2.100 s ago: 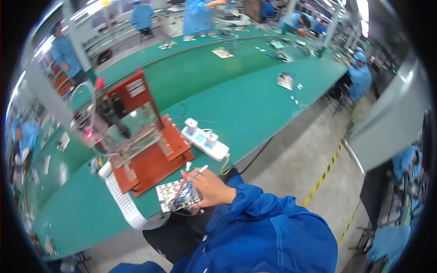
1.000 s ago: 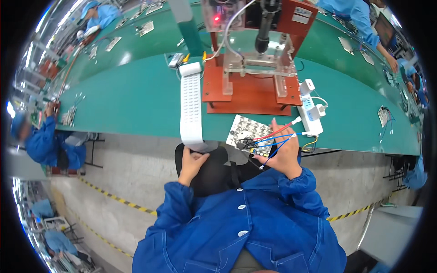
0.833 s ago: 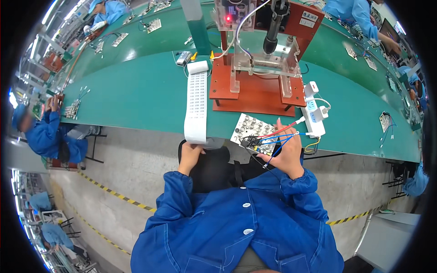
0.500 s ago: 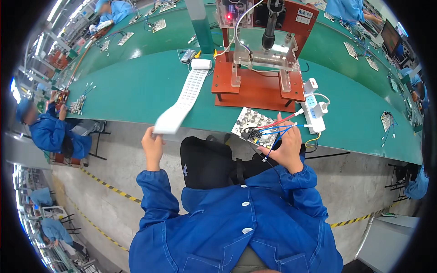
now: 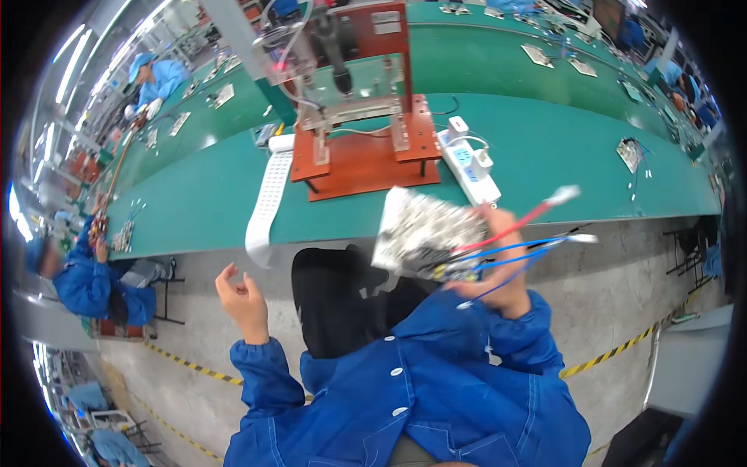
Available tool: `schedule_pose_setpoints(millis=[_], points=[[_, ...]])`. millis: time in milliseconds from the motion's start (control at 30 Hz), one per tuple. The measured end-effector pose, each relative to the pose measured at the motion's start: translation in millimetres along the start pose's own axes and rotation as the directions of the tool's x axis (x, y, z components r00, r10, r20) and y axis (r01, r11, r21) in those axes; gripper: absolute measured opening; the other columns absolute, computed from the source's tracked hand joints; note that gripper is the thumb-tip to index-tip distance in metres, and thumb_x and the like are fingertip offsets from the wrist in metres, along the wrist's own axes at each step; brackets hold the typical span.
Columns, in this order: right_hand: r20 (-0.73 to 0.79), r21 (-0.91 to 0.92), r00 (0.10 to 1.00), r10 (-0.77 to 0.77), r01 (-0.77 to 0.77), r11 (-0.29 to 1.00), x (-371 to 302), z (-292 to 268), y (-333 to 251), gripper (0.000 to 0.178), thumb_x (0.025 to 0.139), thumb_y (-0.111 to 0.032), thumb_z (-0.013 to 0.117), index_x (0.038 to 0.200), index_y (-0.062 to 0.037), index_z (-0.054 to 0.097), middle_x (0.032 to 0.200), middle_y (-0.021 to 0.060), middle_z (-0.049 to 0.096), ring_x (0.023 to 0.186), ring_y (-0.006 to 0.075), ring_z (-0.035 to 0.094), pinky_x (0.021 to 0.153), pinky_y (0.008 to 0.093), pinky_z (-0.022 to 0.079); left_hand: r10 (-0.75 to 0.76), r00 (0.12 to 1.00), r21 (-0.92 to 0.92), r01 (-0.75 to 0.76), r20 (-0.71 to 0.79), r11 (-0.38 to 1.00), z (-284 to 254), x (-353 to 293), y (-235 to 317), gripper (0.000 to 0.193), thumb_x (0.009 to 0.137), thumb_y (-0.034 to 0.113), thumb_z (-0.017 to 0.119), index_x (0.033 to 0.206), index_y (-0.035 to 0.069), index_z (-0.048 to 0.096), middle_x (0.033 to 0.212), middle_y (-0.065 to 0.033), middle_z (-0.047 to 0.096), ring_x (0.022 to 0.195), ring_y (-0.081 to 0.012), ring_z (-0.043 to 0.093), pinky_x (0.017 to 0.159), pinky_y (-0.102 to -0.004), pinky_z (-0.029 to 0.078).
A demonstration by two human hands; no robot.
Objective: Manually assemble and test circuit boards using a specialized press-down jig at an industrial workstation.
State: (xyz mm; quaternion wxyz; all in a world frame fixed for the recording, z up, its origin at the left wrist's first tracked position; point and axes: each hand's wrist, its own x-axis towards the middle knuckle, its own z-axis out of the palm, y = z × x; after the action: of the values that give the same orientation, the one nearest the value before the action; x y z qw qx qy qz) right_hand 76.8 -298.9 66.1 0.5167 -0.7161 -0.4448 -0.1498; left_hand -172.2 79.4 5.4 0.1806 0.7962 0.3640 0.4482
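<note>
At the near edge of the flat green table, our right hand grasps a white rectangular circuit board by its right side; our left hand curls loosely, whether empty we cannot tell.

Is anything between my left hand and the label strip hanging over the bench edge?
Nothing visible. The left hand is empty, near the label strip's loose end, with floor showing in the gap; the wired circuit board is off to the right, in the right hand.
</note>
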Motion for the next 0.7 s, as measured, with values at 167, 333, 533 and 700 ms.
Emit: schedule_pose_setpoints(millis=[167,333,533,700], points=[[-0.447,-0.07,0.851,0.274,-0.339,0.938,28,-69,119,0.09,0.072,-0.035,0.087,0.142,0.0072,0.05,0.132,0.0181,0.063,0.12,0.028,0.061,0.101,0.0384,0.047,0.241,0.959,-0.162,-0.217,0.147,0.963,33,-11,45,0.026,0.085,-0.006,0.061,0.111,-0.002,0.061,0.095,-0.0084,0.06,0.058,-0.01,0.048,0.053,-0.0245,0.038],[-0.47,-0.543,0.855,0.22,-0.476,0.692,82,-94,255,0.087,0.072,-0.044,0.087,0.139,0.0036,0.055,0.125,0.0224,0.067,0.117,0.0308,0.064,0.094,0.0411,0.052,0.365,0.912,-0.25,-0.316,0.186,0.915,86,-3,100,0.025,0.08,-0.01,0.061,0.103,-0.001,0.062,0.087,-0.0102,0.056,0.06,-0.0158,0.046,0.055,-0.0281,0.038],[-0.453,-0.758,0.842,0.294,-0.537,0.369,205,-36,321,0.083,0.07,-0.074,0.073,0.113,-0.003,0.065,0.105,0.0205,0.069,0.103,0.0382,0.064,0.082,0.0545,0.05,0.433,0.879,-0.29,-0.37,0.197,0.883,136,11,138,0.015,0.082,-0.006,0.061,0.096,0.0,0.061,0.08,-0.0101,0.052,0.062,-0.0198,0.046,0.057,-0.0315,0.038],[0.185,-0.626,0.945,0.27,-0.098,0.773,273,10,392,0.067,0.081,-0.058,0.073,0.125,-0.0083,0.065,0.112,0.0166,0.069,0.115,0.0352,0.061,0.095,0.0537,0.045,0.362,0.876,-0.139,-0.334,0.32,0.932,144,1,132,0.011,0.084,-0.004,0.058,0.095,-0.001,0.059,0.079,-0.0114,0.05,0.067,-0.0233,0.048,0.058,-0.0323,0.038]])
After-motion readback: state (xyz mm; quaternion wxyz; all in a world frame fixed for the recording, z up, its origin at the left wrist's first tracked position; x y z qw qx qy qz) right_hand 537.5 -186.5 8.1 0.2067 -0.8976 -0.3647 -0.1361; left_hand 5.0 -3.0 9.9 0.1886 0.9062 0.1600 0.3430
